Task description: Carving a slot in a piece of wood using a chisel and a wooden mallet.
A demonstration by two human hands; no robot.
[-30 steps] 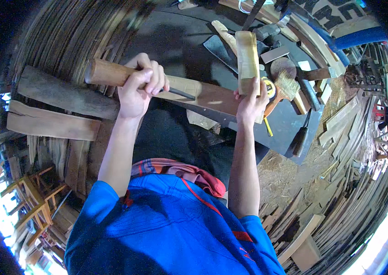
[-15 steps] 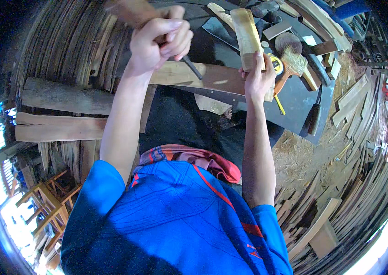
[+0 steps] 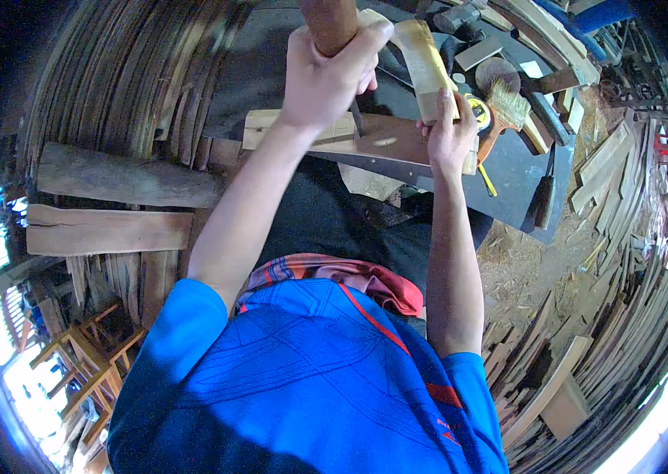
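Note:
My left hand [image 3: 326, 79] is wrapped round the brown wooden handle [image 3: 330, 24] of a chisel. The dark chisel blade [image 3: 357, 118] points down, its lower end at the pale board [image 3: 401, 138] lying across the work surface. Most of the handle inside the fist is hidden. To the right, my right hand [image 3: 450, 136] grips the near end of a pale, slightly curved wooden block [image 3: 423, 63], above the board's right end. Beside those fingers are a yellow and black tape measure [image 3: 477, 112] and an orange-handled brush [image 3: 508, 110].
A hammer [image 3: 459, 20] and wood offcuts lie at the far side of the dark table [image 3: 508, 186]. A dark-handled tool [image 3: 544, 201] lies near its right edge. Stacked planks [image 3: 121, 79] rise at the left; timber [image 3: 610, 316] covers the floor at right.
My left hand has moved right with the chisel, which has swung from slanting to nearly upright over the board. My right hand and the wooden block have hardly moved.

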